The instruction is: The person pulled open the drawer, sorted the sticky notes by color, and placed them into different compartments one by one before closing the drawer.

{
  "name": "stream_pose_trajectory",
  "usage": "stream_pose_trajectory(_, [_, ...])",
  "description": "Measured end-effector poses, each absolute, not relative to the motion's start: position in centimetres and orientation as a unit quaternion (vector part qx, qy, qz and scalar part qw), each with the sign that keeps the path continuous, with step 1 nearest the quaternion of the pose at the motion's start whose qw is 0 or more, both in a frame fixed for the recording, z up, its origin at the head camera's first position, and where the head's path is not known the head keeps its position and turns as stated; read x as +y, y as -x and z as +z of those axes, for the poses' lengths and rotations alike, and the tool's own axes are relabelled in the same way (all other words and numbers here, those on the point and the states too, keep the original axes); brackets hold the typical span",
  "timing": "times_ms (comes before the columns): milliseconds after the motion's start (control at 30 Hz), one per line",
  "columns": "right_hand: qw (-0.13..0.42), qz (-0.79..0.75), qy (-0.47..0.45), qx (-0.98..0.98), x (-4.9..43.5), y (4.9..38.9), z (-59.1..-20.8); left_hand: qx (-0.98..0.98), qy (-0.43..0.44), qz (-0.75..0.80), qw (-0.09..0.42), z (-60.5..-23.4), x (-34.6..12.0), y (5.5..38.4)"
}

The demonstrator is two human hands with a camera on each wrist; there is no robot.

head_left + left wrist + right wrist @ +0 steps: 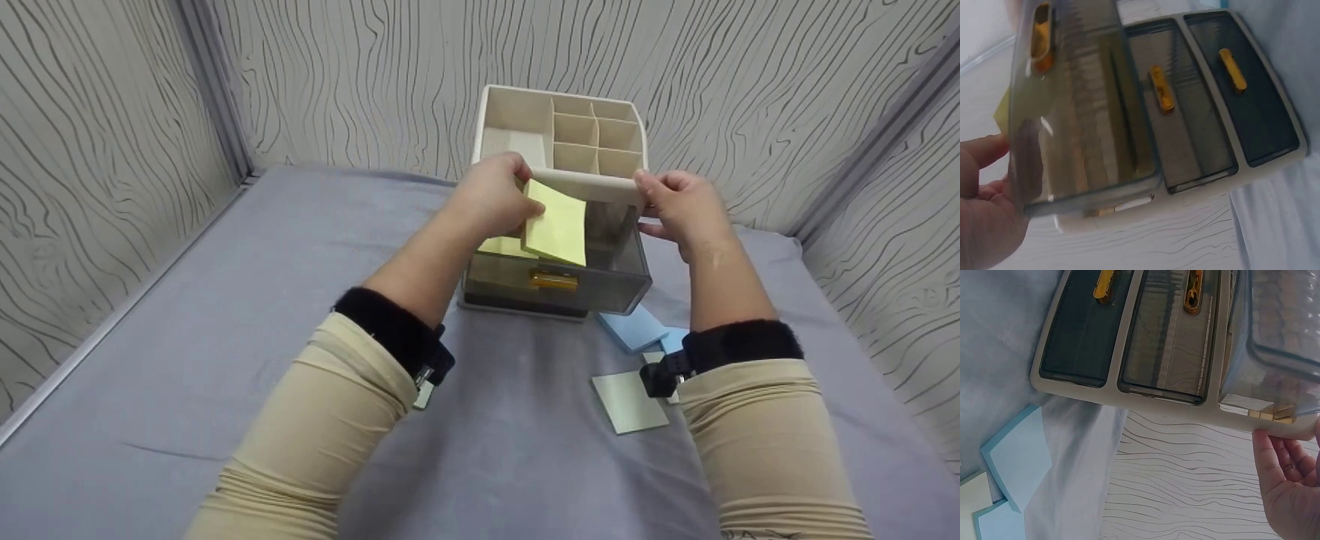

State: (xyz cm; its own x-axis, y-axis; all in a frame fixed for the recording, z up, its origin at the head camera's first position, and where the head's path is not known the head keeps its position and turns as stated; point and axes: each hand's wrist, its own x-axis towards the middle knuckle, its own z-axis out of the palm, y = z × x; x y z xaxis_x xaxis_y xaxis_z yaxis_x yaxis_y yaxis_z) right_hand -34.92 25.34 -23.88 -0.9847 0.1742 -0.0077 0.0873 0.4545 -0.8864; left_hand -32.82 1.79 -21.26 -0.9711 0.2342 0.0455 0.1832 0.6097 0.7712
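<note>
While the right hand (686,206) grips the upper corner of the organizer (570,177), the left hand (495,195) holds a yellow note pad (556,225) over its drawer (607,289).

Both arms reach forward, the left forearm slanting up and rightward, the right one rising more steeply and leaning slightly left; black bands (742,348) circle the wrists. The left grip pinches the tilted pad at its left edge, thumb on the front face, just above the pulled-out top drawer with its amber handle (553,280). The right grip pinches the organizer's right side, thumb at the corner, fingers against the side. Blue note pads (632,328) and a pale green note pad (628,403) lie nearby on grey cloth (300,247).
</note>
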Motion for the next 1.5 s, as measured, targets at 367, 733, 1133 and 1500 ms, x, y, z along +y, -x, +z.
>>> stream_pose_trajectory(367, [0.045, 0.516, 0.082, -0.852, 25.5, 34.9, -23.9, 0.933, -0.162, 0.322, 0.019, -22.7, 4.4, 32.5])
stream_pose_trajectory(733, [0.044, 0.523, 0.084, -0.847, 25.4, 34.9, -23.9, 0.942, -0.181, 0.28, 0.026, -23.2, 5.2, 33.0])
stream_pose_trajectory(1133, [0.042, 0.521, 0.086, -0.849, 25.3, 34.8, -24.0, 0.954, -0.174, 0.243, 0.031, -23.5, 4.7, 33.7])
stream_pose_trajectory(1500, [0.053, 0.52, 0.079, -0.849, 25.2, 34.8, -24.1, 0.969, -0.158, 0.178, 0.064, -23.6, 5.0, 33.6])
